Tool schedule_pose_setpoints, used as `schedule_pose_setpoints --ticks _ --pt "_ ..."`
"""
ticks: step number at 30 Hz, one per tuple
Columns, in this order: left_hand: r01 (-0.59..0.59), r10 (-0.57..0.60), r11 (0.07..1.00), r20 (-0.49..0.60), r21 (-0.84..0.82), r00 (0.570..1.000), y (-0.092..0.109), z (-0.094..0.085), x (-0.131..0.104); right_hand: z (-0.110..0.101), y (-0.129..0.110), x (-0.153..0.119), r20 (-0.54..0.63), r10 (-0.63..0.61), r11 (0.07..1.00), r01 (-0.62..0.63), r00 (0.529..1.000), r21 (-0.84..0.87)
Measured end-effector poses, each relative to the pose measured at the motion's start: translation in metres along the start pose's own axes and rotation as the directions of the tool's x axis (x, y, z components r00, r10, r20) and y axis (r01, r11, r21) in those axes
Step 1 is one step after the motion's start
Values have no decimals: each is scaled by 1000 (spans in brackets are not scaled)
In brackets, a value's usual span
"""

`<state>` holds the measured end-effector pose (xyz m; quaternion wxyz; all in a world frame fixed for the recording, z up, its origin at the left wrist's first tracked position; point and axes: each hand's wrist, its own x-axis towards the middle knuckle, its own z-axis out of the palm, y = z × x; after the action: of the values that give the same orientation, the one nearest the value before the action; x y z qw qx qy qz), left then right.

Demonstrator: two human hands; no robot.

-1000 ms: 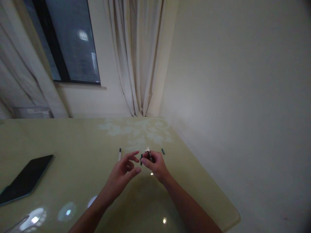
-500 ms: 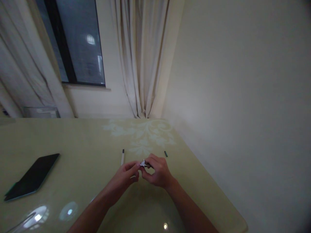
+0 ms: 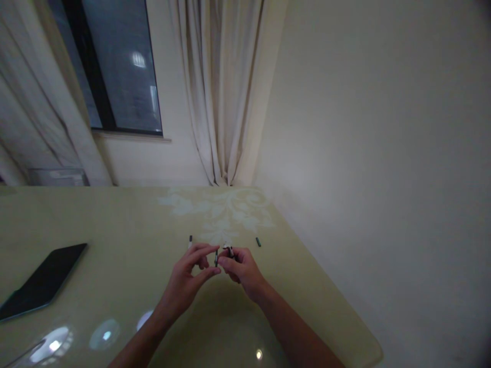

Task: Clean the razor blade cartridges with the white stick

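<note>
Handling step, looks like: small parts brought together between two hands just above the counter (image 3: 126, 220). Right hand (image 3: 245, 270) clamped by thumb and fingers on a small black-and-white piece (image 3: 229, 250), partly hidden. Left hand (image 3: 183, 278): thumb and index tips apart, thin dark stick (image 3: 216, 258) upright between them, right thumb right beside it. Can't tell whether left carries the stick or right does. Next move, my judgement, calls for a sure fingertip grip on the stick and a steady right hand so the two parts can be lined up.

From the hands: second dark stick (image 3: 258, 242) lies loose at two o'clock, near; pen (image 3: 191, 239), dark tip up, at ten, partly behind left hand; flat dark board (image 3: 46, 278) at nine, well apart.

Containers: pale box (image 3: 57, 177) maybe, far off at ten o'clock, contents not visible. Bright round patch (image 3: 53, 345) at eight: glare or clear dish, can't tell.
</note>
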<state>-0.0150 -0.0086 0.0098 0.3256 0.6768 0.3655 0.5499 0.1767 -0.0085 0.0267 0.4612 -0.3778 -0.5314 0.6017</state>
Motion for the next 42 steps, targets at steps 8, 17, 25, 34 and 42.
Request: schedule_pose_setpoints --ticks 8,17,25,34,42 --pt "29 -30 999 30 26 999 7 6 1 0 2 0 -50 17 1000 -16 999 23" --pt "86 -89 995 54 44 995 11 7 3 -1 6 5 -29 14 998 -13 999 61" --pt "141 -141 990 32 9 989 -7 2 13 -8 16 19 27 0 992 -3 1000 125" --pt "329 -326 941 44 -83 944 -18 -8 55 -22 29 49 39 45 997 -48 998 66" --pt "320 -306 934 109 -159 946 -19 -18 73 -20 -17 68 138 -31 996 41 990 -74"
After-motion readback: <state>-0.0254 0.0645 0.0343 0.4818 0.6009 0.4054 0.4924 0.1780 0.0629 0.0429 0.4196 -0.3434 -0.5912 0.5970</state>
